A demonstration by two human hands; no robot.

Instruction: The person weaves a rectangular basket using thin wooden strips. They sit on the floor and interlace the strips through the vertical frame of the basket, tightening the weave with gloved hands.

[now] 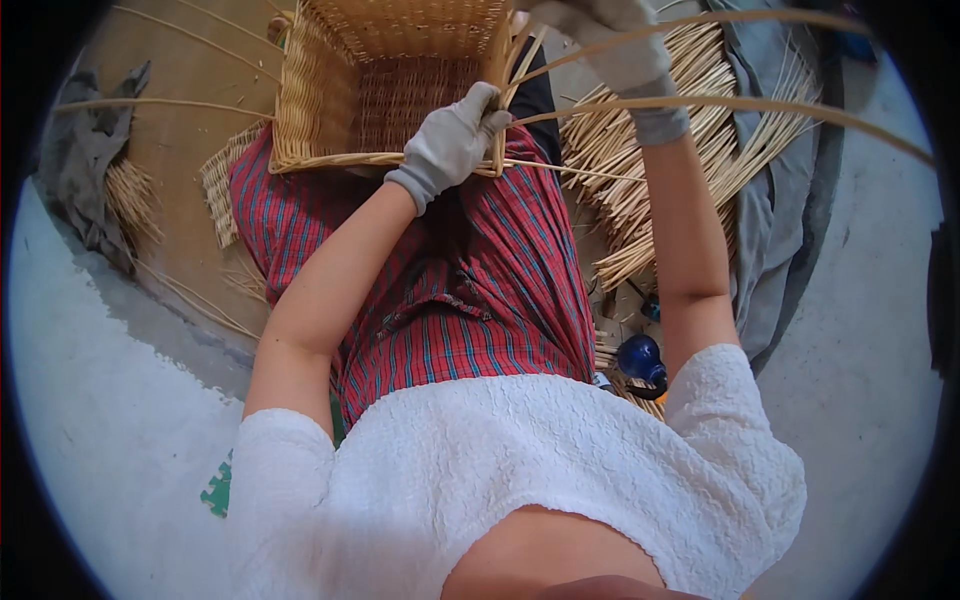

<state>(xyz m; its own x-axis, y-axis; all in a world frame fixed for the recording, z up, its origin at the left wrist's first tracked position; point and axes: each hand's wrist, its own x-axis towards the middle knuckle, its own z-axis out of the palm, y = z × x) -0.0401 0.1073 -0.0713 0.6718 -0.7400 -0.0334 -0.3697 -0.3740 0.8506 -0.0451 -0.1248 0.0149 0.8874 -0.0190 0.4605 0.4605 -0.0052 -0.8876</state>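
A square woven cane basket (302, 90) rests on my lap, its open top toward me. My left hand (450, 140), in a grey-white glove, is closed on the basket's rim at the near right corner, its thumb and fingers pressed together there. Long loose cane strands (740, 102) run out from that corner to the right. My right hand (605, 40), gloved too, is raised at the basket's right side by the upper strand. It is blurred and partly cut off by the top edge, so its grip does not show.
Right of my legs lies a big bundle of cut cane sticks (650, 170) on grey cloth (770, 220). A dark blue rounded object (640, 357) sits by my right hip. On the left are a flat woven piece (218, 185), a smaller cane bundle (130, 195) and dark cloth (88, 160).
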